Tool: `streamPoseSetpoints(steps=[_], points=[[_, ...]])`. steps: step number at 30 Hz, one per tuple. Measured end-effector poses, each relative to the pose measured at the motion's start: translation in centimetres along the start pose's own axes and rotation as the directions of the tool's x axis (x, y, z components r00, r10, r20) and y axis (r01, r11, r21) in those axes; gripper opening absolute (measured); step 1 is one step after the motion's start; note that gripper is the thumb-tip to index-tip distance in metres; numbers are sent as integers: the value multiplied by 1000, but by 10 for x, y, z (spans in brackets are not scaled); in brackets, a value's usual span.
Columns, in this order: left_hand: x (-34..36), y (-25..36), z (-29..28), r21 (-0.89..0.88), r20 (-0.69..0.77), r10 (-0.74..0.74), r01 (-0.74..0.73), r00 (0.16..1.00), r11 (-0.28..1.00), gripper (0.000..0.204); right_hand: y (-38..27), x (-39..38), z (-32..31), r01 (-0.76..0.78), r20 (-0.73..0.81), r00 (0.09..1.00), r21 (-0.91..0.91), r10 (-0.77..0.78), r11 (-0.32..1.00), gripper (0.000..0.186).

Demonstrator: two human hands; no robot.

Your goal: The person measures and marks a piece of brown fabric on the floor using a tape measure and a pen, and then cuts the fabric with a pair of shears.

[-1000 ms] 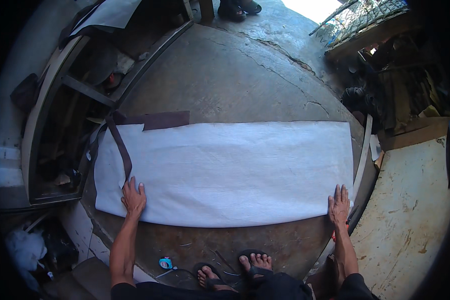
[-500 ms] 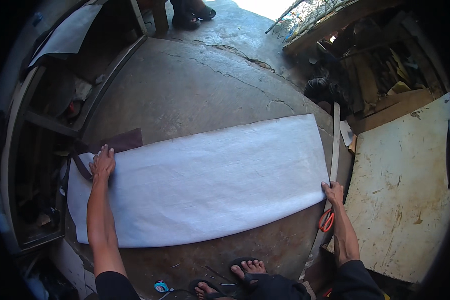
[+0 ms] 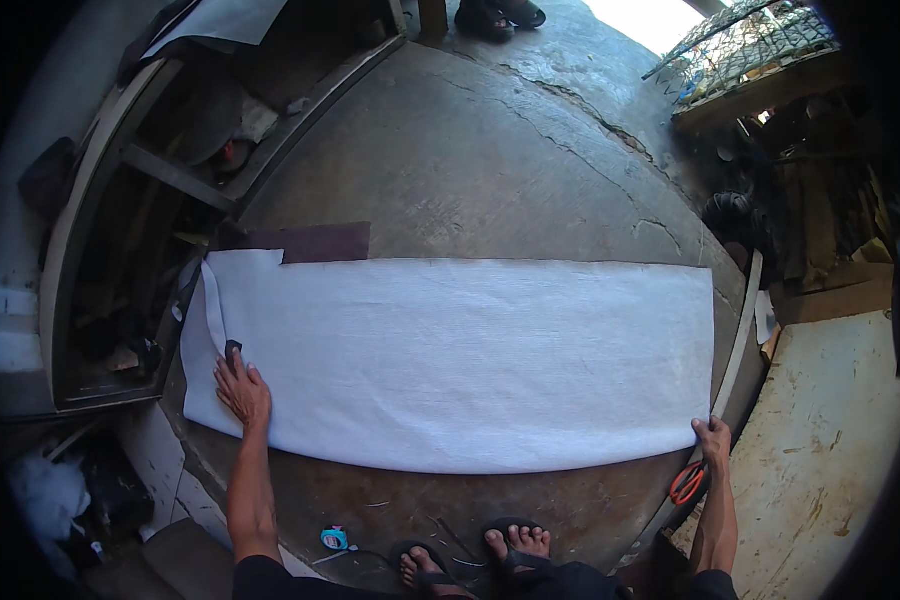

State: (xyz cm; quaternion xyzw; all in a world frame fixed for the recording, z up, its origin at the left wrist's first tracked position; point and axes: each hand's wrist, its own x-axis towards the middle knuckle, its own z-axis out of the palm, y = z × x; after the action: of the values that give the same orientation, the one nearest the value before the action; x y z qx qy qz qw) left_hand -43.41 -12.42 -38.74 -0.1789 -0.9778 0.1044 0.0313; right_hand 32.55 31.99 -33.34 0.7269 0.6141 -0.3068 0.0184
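Note:
A long white sheet (image 3: pixel 460 360) lies on the concrete floor (image 3: pixel 440 160), with a dark brown piece (image 3: pixel 325 238) along its far left edge. A narrow pale strip (image 3: pixel 213 305) runs down the sheet's left end to a dark bit (image 3: pixel 233 350). My left hand (image 3: pixel 245 395) rests open over that lower end, fingers spread. My right hand (image 3: pixel 712 440) is closed at the near right corner of the sheet, beside a long straightedge (image 3: pixel 738 350). Orange-handled scissors (image 3: pixel 685 485) lie just below it. A blue tape measure (image 3: pixel 334 538) lies near my sandaled feet.
An open-framed cabinet (image 3: pixel 170 175) borders the left. A pale scratched board (image 3: pixel 810 420) and piled scrap wood (image 3: pixel 820 200) stand at the right. Dark footwear (image 3: pixel 498 18) sits on cracked concrete at the top, beside a wire mesh panel (image 3: pixel 735 55).
My left hand moved up, then back down; the dark strip at the left end now shows mostly pale. My right hand moved down the right edge and closed on the corner.

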Motion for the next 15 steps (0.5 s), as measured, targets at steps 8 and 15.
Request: streamPoseSetpoints(steps=[8,15], points=[[-1,-169,37,-304,285,-676,733,680,609,57,-6,14,3,53,76,995,63,-57,997,42],[11,-156,51,-191,369,-744,829,557,526,46,4,17,-5,106,57,993,48,-108,993,41]])
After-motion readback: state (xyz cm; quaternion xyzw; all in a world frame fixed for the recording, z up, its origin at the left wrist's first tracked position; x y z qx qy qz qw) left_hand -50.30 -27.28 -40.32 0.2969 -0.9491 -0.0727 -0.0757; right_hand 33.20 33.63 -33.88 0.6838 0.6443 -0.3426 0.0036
